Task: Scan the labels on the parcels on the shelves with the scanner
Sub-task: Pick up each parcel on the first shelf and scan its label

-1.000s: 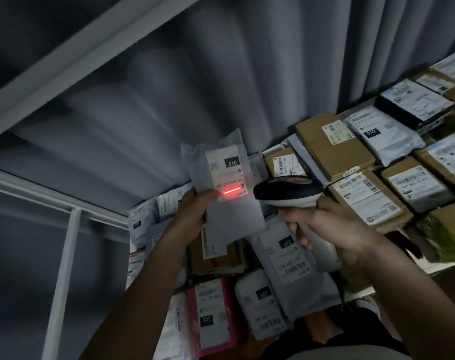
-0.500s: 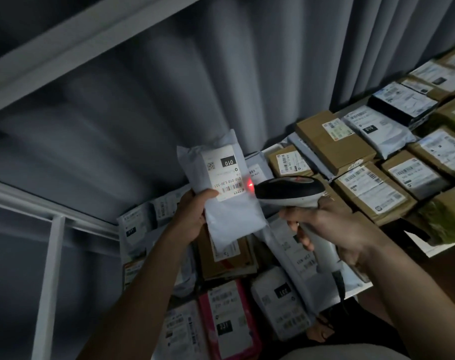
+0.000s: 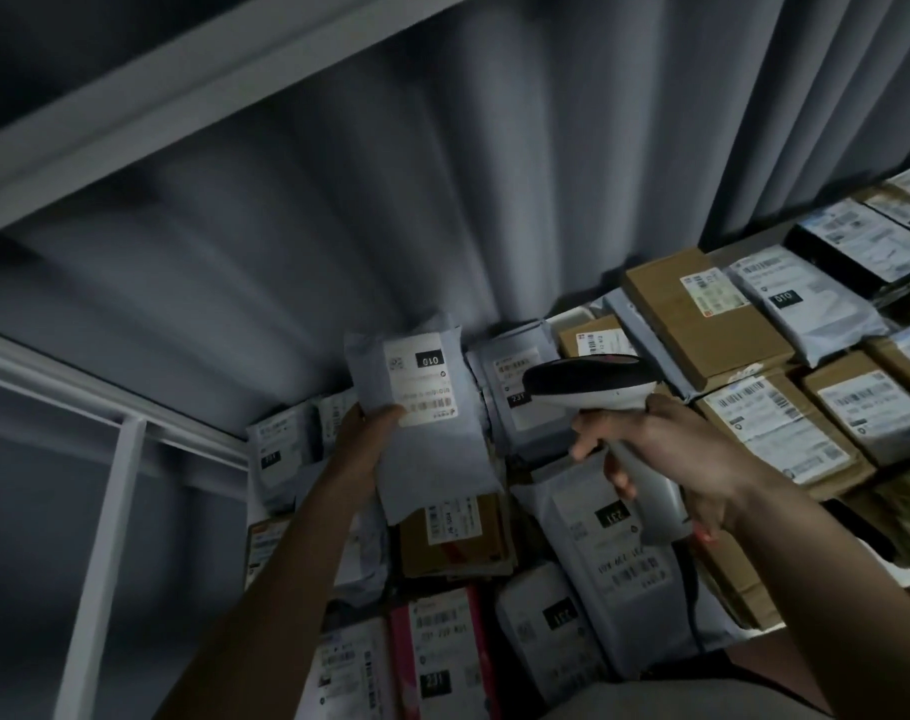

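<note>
Parcel: grey poly mailer (image 3: 416, 407), raised above shelf's left end; probably light, limp, slick
Hold: left hand (image 3: 372, 439) pinches lower left edge, beside label (image 3: 422, 380)
Scanner (image 3: 598, 389): right hand (image 3: 666, 449) wraps handle

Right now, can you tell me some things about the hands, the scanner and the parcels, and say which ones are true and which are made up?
1. The left hand holds up a grey mailer bag. True.
2. The right hand grips the barcode scanner. True.
3. A red scan line glows on the bag's label. False: no red light shows on it.
4. The held bag's black tag reads 231. False: it reads 010.
5. A pink parcel lies below the hands. True.
</note>
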